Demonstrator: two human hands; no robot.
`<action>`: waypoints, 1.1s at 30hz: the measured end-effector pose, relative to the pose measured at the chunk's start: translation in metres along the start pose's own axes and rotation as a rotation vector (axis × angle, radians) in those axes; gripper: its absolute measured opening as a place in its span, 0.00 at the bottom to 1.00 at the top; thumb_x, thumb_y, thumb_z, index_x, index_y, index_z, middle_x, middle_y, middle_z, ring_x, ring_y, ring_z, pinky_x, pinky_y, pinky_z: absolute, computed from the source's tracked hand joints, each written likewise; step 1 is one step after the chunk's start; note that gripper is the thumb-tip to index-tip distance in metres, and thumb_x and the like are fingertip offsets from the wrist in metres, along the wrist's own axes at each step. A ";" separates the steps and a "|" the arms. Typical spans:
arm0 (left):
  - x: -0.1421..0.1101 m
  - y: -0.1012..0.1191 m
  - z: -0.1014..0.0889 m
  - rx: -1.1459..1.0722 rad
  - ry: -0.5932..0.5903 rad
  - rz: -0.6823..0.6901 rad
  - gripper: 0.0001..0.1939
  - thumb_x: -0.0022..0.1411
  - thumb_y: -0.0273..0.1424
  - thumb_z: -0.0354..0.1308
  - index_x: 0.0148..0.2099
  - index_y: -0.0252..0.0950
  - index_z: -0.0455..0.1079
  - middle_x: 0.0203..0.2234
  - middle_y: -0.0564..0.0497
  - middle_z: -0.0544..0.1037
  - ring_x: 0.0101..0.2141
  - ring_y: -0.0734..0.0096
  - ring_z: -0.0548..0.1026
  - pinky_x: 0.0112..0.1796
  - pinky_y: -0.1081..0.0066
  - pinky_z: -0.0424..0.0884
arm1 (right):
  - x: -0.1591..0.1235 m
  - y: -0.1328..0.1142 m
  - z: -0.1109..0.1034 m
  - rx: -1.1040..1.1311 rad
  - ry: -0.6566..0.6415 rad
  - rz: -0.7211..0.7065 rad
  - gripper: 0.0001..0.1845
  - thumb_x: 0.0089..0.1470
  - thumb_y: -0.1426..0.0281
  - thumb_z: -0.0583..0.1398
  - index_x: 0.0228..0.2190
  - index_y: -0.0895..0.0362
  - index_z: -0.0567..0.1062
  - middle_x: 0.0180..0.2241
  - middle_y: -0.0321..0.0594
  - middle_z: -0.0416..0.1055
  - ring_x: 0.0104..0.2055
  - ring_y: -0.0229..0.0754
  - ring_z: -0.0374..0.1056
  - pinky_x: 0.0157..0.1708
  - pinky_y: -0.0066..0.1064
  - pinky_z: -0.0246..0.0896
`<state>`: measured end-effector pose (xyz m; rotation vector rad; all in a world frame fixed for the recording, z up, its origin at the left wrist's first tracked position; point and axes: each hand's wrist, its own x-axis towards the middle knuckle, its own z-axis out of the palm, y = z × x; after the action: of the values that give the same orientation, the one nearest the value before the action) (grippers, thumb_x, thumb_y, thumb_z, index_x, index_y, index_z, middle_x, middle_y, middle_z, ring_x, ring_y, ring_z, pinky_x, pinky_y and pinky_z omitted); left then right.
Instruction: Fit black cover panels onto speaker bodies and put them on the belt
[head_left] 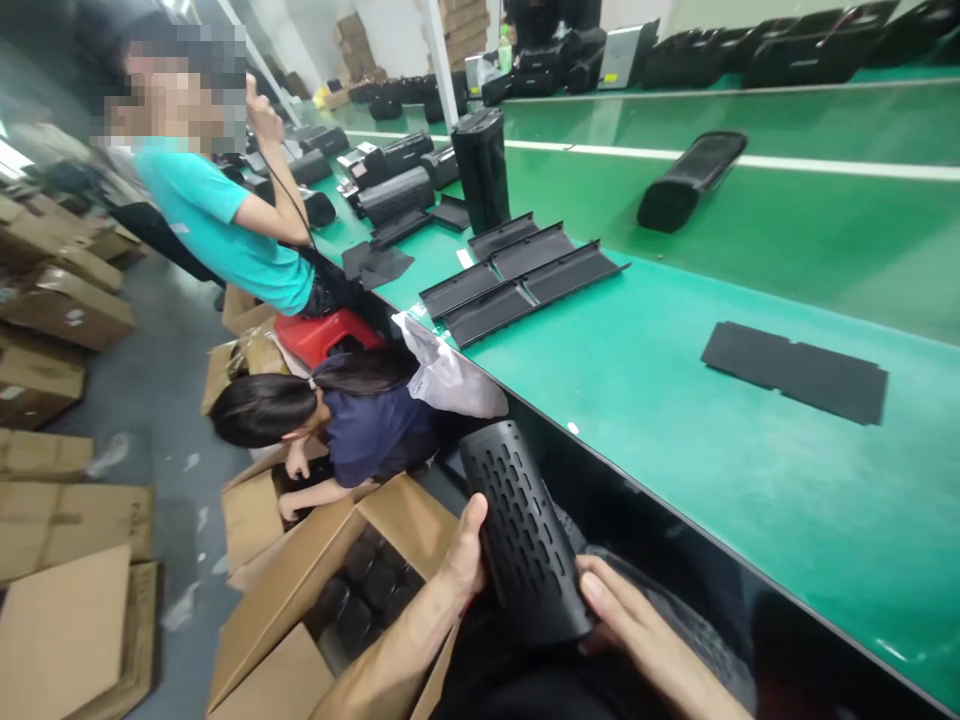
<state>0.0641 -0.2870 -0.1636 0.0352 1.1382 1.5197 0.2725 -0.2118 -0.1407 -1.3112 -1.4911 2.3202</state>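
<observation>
A black perforated plastic housing (525, 540), curved and full of oblong slots, is held tilted above my lap. My left hand (466, 550) grips its left side, thumb along the edge and the other fingers hidden behind. On the lower right edge, my right hand (611, 605) holds it too, thumb on top. Below and left of my left hand stands an open cardboard box (289, 590) with several dark rounded parts (367, 590) inside. On the green bench (637, 400) to the right lies a flat black sheet (795, 370) with notched edges.
Several black curved panels (525, 280) and an upright black housing (481, 170) are on the bench. A black cylinder-like unit (690, 180) lies on the green moving surface beyond. A co-worker (375, 420) bends over a box; another (225, 220) sits farther left. Cartons (71, 520) line the floor.
</observation>
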 end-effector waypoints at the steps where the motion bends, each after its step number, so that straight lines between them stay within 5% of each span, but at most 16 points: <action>1: 0.000 0.006 -0.005 0.042 -0.015 -0.007 0.48 0.47 0.66 0.66 0.56 0.32 0.77 0.43 0.36 0.84 0.51 0.40 0.80 0.53 0.49 0.75 | 0.003 -0.001 -0.004 -0.035 0.008 -0.012 0.30 0.57 0.38 0.58 0.46 0.46 0.81 0.50 0.42 0.80 0.42 0.55 0.79 0.41 0.46 0.76; 4: 0.000 0.036 -0.015 0.334 -0.139 0.110 0.48 0.49 0.67 0.63 0.58 0.33 0.75 0.46 0.37 0.84 0.50 0.42 0.79 0.52 0.52 0.73 | 0.009 -0.011 -0.015 -0.059 0.093 -0.112 0.33 0.59 0.41 0.60 0.55 0.48 0.77 0.57 0.49 0.76 0.56 0.60 0.74 0.50 0.51 0.74; 7: 0.000 0.062 -0.008 0.907 -0.327 0.221 0.46 0.48 0.61 0.69 0.62 0.38 0.73 0.48 0.42 0.83 0.48 0.43 0.80 0.48 0.57 0.73 | 0.011 -0.030 -0.024 -0.048 0.156 -0.244 0.42 0.61 0.44 0.60 0.69 0.46 0.60 0.68 0.53 0.62 0.67 0.60 0.64 0.61 0.55 0.66; 11: 0.004 0.065 0.012 1.375 -0.479 0.361 0.46 0.39 0.55 0.77 0.60 0.47 0.75 0.38 0.48 0.85 0.38 0.42 0.83 0.42 0.60 0.74 | 0.005 -0.035 -0.034 -0.174 -0.003 -0.212 0.49 0.58 0.46 0.65 0.72 0.43 0.54 0.74 0.48 0.52 0.74 0.60 0.52 0.68 0.58 0.52; 13: 0.007 0.061 0.011 1.343 -0.548 0.335 0.47 0.38 0.53 0.78 0.62 0.48 0.74 0.39 0.48 0.85 0.38 0.43 0.83 0.43 0.60 0.74 | -0.004 -0.021 -0.037 -0.129 -0.013 -0.128 0.49 0.56 0.46 0.66 0.72 0.44 0.56 0.73 0.48 0.53 0.73 0.59 0.53 0.70 0.56 0.48; 16: 0.011 0.059 -0.009 1.155 -0.648 0.023 0.49 0.46 0.49 0.76 0.68 0.46 0.66 0.52 0.45 0.82 0.50 0.45 0.80 0.51 0.60 0.72 | -0.024 0.008 -0.040 0.061 0.129 -0.083 0.52 0.54 0.45 0.67 0.71 0.46 0.56 0.72 0.48 0.56 0.72 0.61 0.54 0.70 0.54 0.45; 19: 0.006 0.053 -0.033 0.884 -0.588 -0.155 0.48 0.50 0.49 0.74 0.69 0.41 0.61 0.58 0.41 0.75 0.56 0.46 0.74 0.54 0.58 0.70 | -0.041 0.029 -0.041 0.150 0.255 -0.076 0.54 0.50 0.45 0.68 0.70 0.48 0.57 0.69 0.49 0.60 0.70 0.62 0.58 0.70 0.53 0.47; 26: -0.013 0.024 -0.038 0.635 -0.504 -0.019 0.48 0.54 0.47 0.70 0.71 0.41 0.53 0.66 0.40 0.62 0.61 0.43 0.65 0.60 0.54 0.60 | -0.049 0.038 -0.043 0.117 0.279 -0.108 0.47 0.50 0.45 0.69 0.66 0.43 0.60 0.71 0.46 0.55 0.69 0.62 0.57 0.65 0.50 0.56; 33: -0.023 0.027 -0.030 0.665 -0.467 -0.013 0.43 0.53 0.46 0.69 0.66 0.40 0.58 0.57 0.43 0.69 0.52 0.50 0.69 0.51 0.59 0.65 | -0.058 0.038 -0.040 0.029 0.311 -0.128 0.48 0.50 0.46 0.69 0.66 0.42 0.59 0.70 0.46 0.57 0.69 0.64 0.56 0.66 0.51 0.53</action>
<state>0.0338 -0.3195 -0.1495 0.7900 1.1977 0.9859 0.3496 -0.2317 -0.1411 -1.4426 -1.3907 1.9466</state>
